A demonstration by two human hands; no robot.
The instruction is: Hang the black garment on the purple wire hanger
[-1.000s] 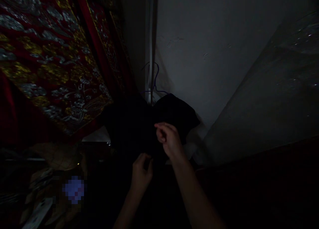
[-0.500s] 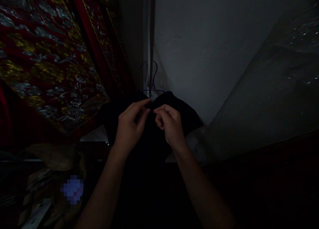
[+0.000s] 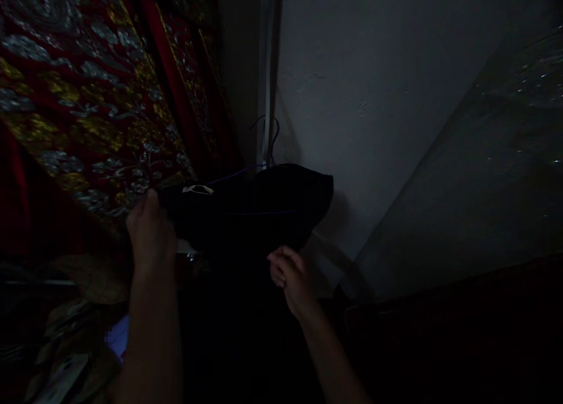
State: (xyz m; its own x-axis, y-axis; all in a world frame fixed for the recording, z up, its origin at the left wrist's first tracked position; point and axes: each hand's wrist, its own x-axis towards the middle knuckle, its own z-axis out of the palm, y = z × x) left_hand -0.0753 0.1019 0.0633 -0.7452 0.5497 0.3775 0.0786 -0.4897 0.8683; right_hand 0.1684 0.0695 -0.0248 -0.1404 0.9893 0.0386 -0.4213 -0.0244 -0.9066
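Observation:
A black garment (image 3: 290,187), very dark in this light, hangs at a thin purple clothes hanger (image 3: 276,131). A pale label (image 3: 197,189) shows near its upper left edge. My left hand (image 3: 152,228) is closed on the garment's left end, holding it out to the side. The hanger's left arm and a thin line of its lower bar show along the garment. In front of the lower middle, my right hand (image 3: 290,275) is closed with thumb and fingertips together. Darkness hides whether cloth is pinched in them.
A red cloth (image 3: 88,99) with gold and silver sequins hangs at the left. Behind the hanger runs a narrow vertical strip (image 3: 267,70) beside a grey wall (image 3: 352,99). Clear plastic sheeting (image 3: 497,169) covers the right side. Cluttered items (image 3: 65,374) lie lower left.
My left hand has moved left from the collar area and closed on the garment's end, drawing it leftward. My right hand has dropped lower. The label and hanger bar now show.

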